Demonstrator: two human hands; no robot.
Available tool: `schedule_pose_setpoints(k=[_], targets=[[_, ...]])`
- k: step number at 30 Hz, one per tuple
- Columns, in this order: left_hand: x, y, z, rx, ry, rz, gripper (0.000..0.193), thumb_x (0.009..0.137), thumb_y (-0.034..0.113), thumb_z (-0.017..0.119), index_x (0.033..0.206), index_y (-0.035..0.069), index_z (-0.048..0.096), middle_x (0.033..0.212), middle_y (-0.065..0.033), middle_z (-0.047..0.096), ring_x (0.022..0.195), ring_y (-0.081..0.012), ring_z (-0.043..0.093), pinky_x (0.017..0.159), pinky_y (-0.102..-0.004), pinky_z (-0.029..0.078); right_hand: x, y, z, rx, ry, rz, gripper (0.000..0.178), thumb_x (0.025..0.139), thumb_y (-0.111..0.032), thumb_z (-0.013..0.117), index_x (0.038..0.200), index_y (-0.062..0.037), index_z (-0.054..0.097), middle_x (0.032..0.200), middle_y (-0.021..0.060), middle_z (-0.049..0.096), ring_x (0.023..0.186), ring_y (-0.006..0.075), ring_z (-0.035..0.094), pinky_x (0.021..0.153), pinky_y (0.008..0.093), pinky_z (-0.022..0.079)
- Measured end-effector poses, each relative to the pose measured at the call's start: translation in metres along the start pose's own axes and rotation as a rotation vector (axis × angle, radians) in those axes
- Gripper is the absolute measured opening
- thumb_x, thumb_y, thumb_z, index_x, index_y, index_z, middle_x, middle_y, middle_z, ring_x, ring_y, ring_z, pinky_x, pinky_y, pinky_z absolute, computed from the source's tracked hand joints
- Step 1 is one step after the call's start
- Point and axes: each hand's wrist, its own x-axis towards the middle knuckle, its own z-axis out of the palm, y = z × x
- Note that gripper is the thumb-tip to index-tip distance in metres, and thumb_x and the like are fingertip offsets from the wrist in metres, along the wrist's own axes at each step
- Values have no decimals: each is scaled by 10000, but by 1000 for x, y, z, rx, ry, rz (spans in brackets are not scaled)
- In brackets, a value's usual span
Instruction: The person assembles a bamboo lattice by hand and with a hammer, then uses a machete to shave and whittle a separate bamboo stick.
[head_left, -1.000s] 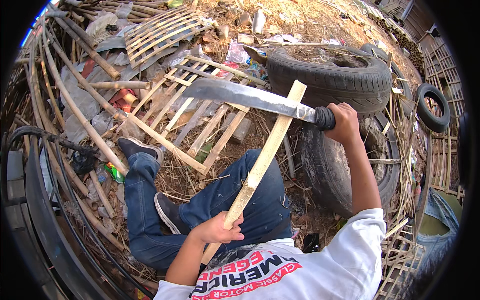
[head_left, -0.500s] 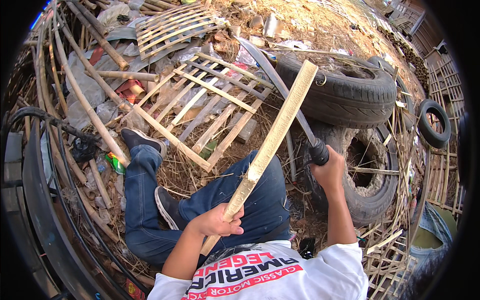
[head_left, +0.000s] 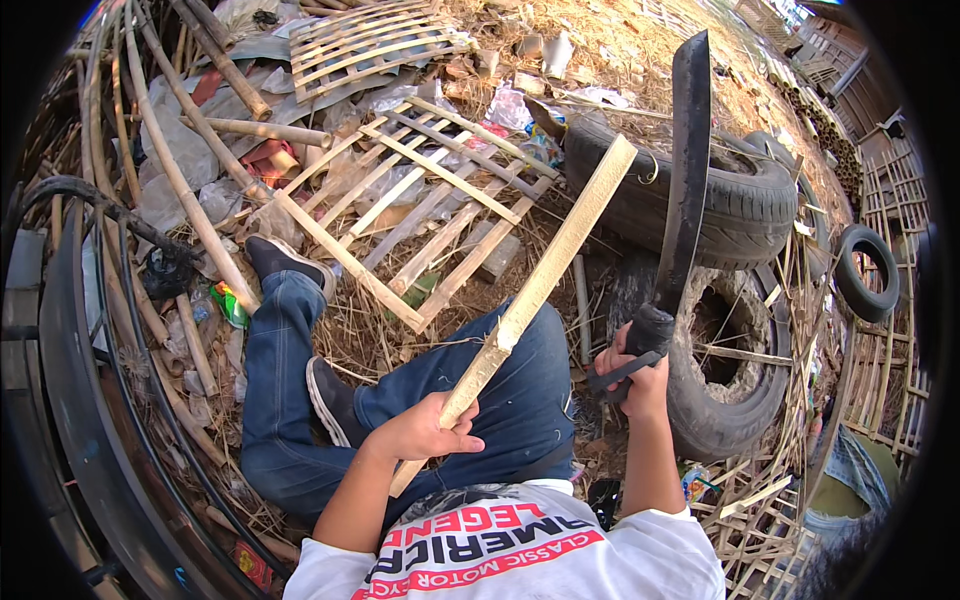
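Note:
My left hand [head_left: 425,430] is closed round the lower part of a split bamboo slat [head_left: 540,290], which slants up and to the right across my bent knee. A node shows partway along the slat. In my right hand [head_left: 634,378] is the black wrapped handle of a machete [head_left: 685,170]. Its long dark blade points upward, right of the slat and apart from it, in front of the tyres. A dark strap hangs over the fingers of that hand.
A bamboo lattice frame [head_left: 400,290] lies ahead of my legs, with a second lattice [head_left: 375,50] beyond it. At right are a large tyre [head_left: 740,215] and another tyre [head_left: 735,400] standing below it. Long bamboo poles [head_left: 165,170] and a black metal frame [head_left: 110,420] line the left.
The machete has swung from leaning left across the slat to upright on its right, its blade turning. My right hand has moved slightly down and left. The slat stays nearly where it was.

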Motion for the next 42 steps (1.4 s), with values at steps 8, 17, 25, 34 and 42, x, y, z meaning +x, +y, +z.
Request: schedule_pose_setpoints(k=[8, 17, 25, 34, 42], targets=[[-10, 15, -22, 199, -35, -10, 350, 718, 133, 821, 819, 78, 490, 651, 68, 406, 593, -39, 369, 545, -225, 329, 3, -11, -3, -402, -425, 339, 200, 590, -41, 679, 734, -17, 542, 610, 26, 524, 485, 138, 505, 529, 293, 434], [-21, 23, -48, 348, -12, -44, 361, 719, 147, 813, 785, 73, 466, 651, 61, 416, 600, -53, 399, 548, -236, 352, -15, 10, 22, 47, -442, 611, 209, 566, -32, 618, 719, -36, 477, 508, 51, 427, 397, 160, 421, 516, 340, 390], [-19, 20, -64, 388, -135, -86, 357, 725, 153, 807, 809, 56, 474, 669, 50, 429, 606, -56, 418, 547, -247, 381, -25, 32, 23, 196, -455, 701, 248, 591, -73, 652, 732, -66, 449, 459, 15, 408, 357, 152, 423, 533, 328, 371], [-12, 36, -59, 421, -139, -94, 356, 727, 160, 798, 786, 61, 461, 635, 50, 412, 574, -60, 399, 528, -246, 364, -39, 35, 28, 271, -497, 817, 246, 607, -58, 653, 719, -85, 436, 455, 7, 420, 361, 138, 433, 537, 319, 370], [-11, 43, -58, 447, -108, -77, 381, 718, 186, 808, 780, 70, 451, 613, 42, 420, 561, -64, 404, 515, -254, 356, -37, 27, 32, 277, -417, 790, 230, 595, -57, 630, 721, -71, 438, 457, 5, 407, 349, 137, 425, 536, 320, 385]])
